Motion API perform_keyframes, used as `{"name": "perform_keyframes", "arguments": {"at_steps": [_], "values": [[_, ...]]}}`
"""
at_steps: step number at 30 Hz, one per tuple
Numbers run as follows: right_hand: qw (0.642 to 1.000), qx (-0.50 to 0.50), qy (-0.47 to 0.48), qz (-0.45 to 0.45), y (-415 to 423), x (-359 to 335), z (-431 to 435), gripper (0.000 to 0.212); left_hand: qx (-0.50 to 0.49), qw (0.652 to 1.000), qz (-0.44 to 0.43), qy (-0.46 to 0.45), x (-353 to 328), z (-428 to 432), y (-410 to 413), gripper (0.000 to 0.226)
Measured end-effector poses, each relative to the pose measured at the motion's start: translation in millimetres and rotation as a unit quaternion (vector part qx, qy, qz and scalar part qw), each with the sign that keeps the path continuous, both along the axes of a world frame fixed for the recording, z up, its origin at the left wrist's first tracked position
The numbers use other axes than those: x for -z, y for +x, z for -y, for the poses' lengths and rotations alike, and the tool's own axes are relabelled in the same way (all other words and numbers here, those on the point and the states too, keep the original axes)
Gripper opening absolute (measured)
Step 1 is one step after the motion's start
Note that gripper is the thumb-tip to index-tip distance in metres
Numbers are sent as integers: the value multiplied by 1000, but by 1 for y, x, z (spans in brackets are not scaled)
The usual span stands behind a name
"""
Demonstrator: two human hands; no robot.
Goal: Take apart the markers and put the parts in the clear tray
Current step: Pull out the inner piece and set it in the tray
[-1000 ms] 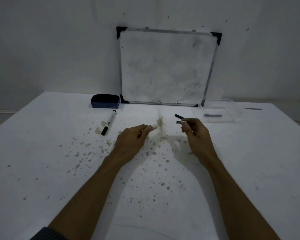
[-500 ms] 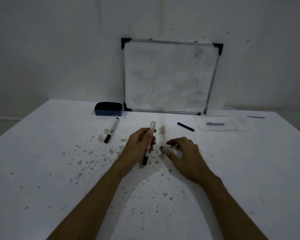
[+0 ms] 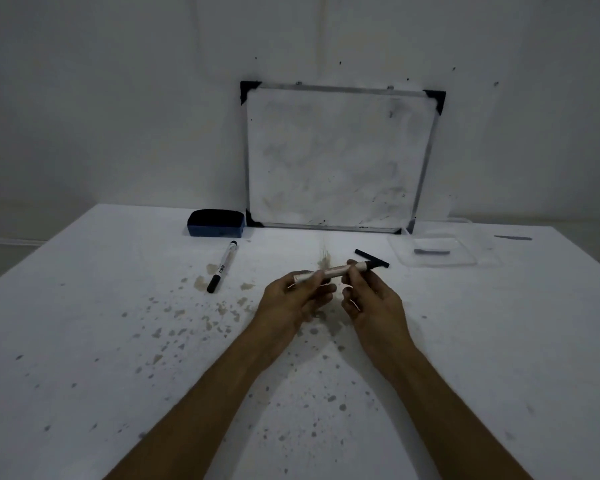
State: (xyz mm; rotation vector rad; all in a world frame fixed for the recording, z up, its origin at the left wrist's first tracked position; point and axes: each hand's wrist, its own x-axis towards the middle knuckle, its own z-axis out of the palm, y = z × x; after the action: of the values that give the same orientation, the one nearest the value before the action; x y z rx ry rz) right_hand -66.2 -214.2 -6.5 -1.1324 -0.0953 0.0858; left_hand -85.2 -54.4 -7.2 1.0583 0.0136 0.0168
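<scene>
The head camera is looking down at two bare hands that are meeting above the middle of the white table [image 3: 84, 341]. The left hand [image 3: 288, 301] is gripping the pale end of a marker barrel [image 3: 329, 273], with the fingers curled around it. The right hand [image 3: 373, 303] is pinching the same barrel further along, near its dark end, between the thumb and the fingertips [image 3: 352, 266]. The barrel is lying almost level between the two hands, a little higher on the right side, and it is held up off the table.

Just behind the dark end of the barrel, a black cap [image 3: 371, 258] is lying flat on the table. I cannot tell if the barrel is touching it or only passing in front of it. To the right, near the back edge, the clear tray [image 3: 465, 263] is sitting with one thin dark part [image 3: 432, 251] inside it. A second marker [image 3: 222, 266], whole and with its cap on, is lying to the left of the hands, well apart from them.

Further back, a blue eraser [image 3: 215, 223] is resting near the wall, and just beside it a smudged whiteboard [image 3: 336, 157] is leaning against the wall. Many brownish spots [image 3: 222, 310] are scattered over the table around the hands and the forearms.
</scene>
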Motion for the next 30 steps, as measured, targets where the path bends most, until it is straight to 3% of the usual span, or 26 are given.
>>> {"name": "perform_keyframes", "arguments": {"at_steps": [3, 8, 11, 14, 21, 30], "values": [[997, 6, -75, 18, 1, -1, 1, 27, 1, 1000, -5, -11, -1, 10, -1, 49], [968, 62, -183, 162, -3, -13, 2, 23, -17, 970, -134, -203, -7, 4, 5, 70], [928, 74, -274, 240, -9, -10, -3, 21, 16, 965, -152, -212, -9, -2, 7, 65], [892, 27, -374, 253, -11, 1, -11, 26, 43, 971, -152, -180, -10, -1, 5, 61], [950, 70, -244, 181, 1, -1, 0, 15, 55, 976, -115, -177, -2, -1, 9, 39], [988, 97, -113, 31, 12, -4, 11, 31, 72, 996, -29, 51, 1, -14, 11, 21]]}}
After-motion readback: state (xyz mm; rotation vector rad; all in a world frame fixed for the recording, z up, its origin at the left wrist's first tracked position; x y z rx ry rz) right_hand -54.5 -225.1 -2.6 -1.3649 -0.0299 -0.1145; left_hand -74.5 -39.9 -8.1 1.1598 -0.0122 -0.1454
